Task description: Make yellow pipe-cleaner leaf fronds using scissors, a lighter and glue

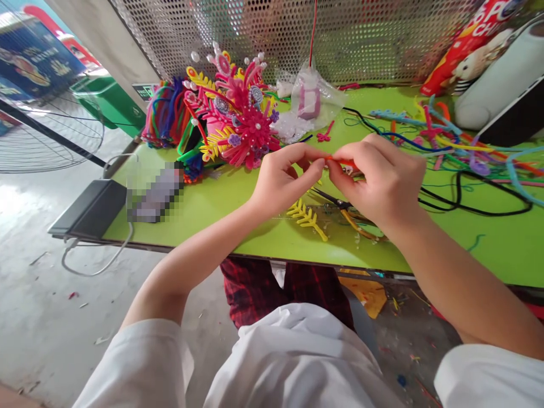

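Both my hands meet above the green table (pixel 221 209) and pinch a thin orange pipe cleaner (pixel 343 162) between them. My left hand (pixel 283 178) grips its left end with thumb and fingers closed. My right hand (pixel 378 178) closes over its right part, hiding most of it. Just below my hands lie a yellow leaf-shaped pipe cleaner piece (pixel 306 217) and scissors (pixel 344 207) with yellow handles.
A pink and yellow pipe cleaner flower ornament (pixel 238 122) and a multicoloured bundle (pixel 165 116) stand at the back left. Loose coloured pipe cleaners (pixel 459 147) and a black cable (pixel 476 209) spread on the right. A black box (pixel 91 209) sits at the table's left edge. Perforated metal screen (pixel 276 34) behind.
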`<state>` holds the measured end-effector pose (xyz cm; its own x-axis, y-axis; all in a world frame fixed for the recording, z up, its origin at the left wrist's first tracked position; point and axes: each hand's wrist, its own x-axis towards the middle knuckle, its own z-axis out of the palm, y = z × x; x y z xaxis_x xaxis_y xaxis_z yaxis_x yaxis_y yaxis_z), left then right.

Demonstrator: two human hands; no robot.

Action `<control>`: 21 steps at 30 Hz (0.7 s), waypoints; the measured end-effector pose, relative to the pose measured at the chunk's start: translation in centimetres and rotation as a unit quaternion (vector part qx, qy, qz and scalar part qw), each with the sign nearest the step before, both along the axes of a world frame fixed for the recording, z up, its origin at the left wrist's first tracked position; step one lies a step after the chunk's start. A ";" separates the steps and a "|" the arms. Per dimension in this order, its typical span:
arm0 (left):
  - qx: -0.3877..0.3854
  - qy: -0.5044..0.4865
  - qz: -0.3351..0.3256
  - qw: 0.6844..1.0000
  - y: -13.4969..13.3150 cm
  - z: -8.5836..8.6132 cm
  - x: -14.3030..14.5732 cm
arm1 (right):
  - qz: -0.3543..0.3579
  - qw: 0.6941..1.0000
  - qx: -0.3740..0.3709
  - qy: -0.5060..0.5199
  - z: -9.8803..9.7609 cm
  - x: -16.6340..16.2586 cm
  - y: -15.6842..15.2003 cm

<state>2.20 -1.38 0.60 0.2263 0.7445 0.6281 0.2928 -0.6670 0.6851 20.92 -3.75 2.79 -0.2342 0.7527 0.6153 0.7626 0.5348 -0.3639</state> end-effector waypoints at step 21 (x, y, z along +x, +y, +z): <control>-0.210 -0.137 -0.197 0.948 -0.4 0.2 1.3 | 0.128 0.846 -0.205 0.476 -0.4 -3.8 0.4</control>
